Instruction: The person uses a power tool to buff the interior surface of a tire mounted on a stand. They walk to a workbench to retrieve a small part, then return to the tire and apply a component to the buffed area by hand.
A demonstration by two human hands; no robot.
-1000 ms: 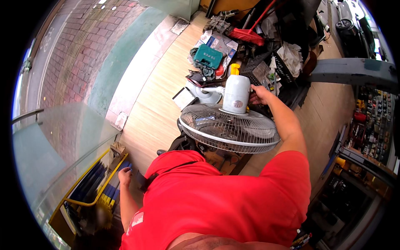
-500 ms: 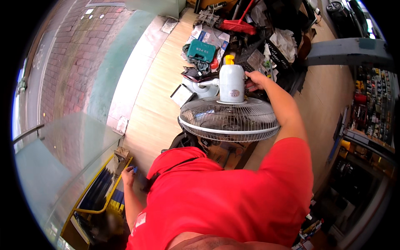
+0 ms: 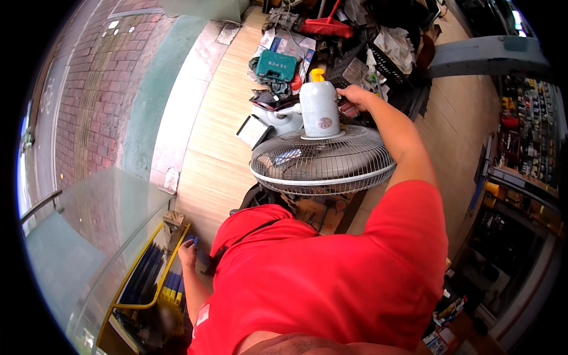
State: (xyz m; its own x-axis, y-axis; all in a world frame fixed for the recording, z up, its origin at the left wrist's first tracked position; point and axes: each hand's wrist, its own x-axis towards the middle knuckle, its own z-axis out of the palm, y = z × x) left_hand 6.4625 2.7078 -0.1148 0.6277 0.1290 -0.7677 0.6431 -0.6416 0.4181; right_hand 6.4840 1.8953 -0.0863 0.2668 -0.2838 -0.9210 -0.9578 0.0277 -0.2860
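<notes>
A standing electric fan with a grey motor housing (image 3: 320,106), a yellow knob (image 3: 318,75) on top and a round wire guard (image 3: 322,163) stands in front of me. My right hand (image 3: 356,99) reaches to the right side of the housing; its fingers are curled against it, and the fingertips are partly hidden. Down at my left side, my left hand (image 3: 187,253) is closed, with a small blue object (image 3: 196,241) showing at its fingers. What exactly that object is, I cannot make out. The fan's base is partly hidden under the guard.
Beyond the fan lies a heap of goods with a green tool case (image 3: 276,65), a red broom head (image 3: 327,27) and a black crate (image 3: 387,62). A glass panel (image 3: 112,219) and a yellow-framed rack (image 3: 155,278) stand at left. Stocked shelves (image 3: 528,136) line the right.
The view has shifted slightly, so the fan and the heap sit a little higher and further left. My right hand stays at the housing, and my left hand still holds the blue object.
</notes>
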